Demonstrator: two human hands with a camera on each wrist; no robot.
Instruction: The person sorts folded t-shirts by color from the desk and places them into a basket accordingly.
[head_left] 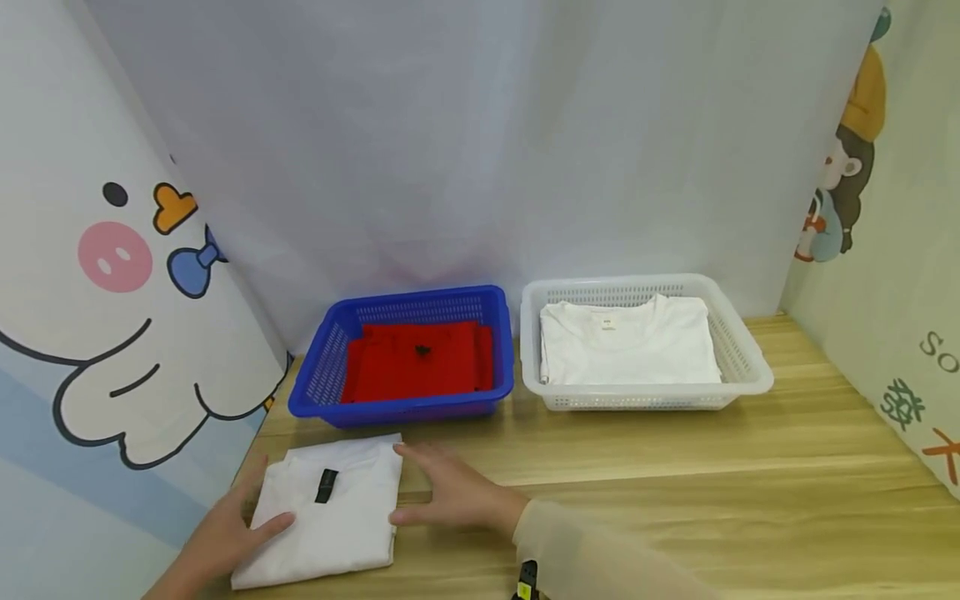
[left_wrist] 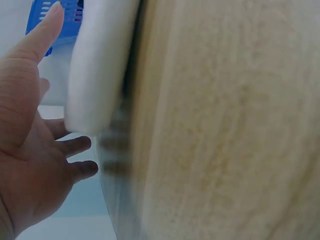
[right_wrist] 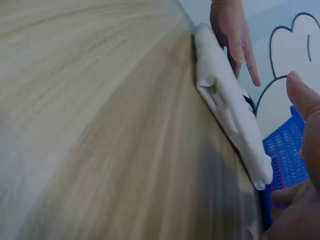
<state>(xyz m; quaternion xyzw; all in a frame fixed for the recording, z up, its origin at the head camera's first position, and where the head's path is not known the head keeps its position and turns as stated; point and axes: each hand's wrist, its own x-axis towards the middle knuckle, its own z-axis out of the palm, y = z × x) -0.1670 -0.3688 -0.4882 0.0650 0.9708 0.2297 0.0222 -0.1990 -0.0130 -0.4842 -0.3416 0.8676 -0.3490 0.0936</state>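
A folded white T-shirt [head_left: 348,529] with a black neck label [head_left: 326,486] lies on the wooden table. Along its left side is my left hand [head_left: 228,529], fingers spread and the thumb over the cloth. My right hand [head_left: 461,496] is by the opposite edge, thumb and fingers apart. In the left wrist view the left hand's fingers [left_wrist: 75,146] are loosely extended beside the folded shirt [left_wrist: 97,65]. The right wrist view has the right hand [right_wrist: 307,170] near one end of the shirt [right_wrist: 227,100]. Whether either hand touches the cloth, I cannot tell.
Behind the shirt stands a blue basket [head_left: 420,410] with folded red clothing [head_left: 420,367] inside. To its right, a white basket [head_left: 637,398] holds folded white shirts [head_left: 630,346]. Printed curtains and a plain white one [head_left: 480,150] border the table [head_left: 675,483].
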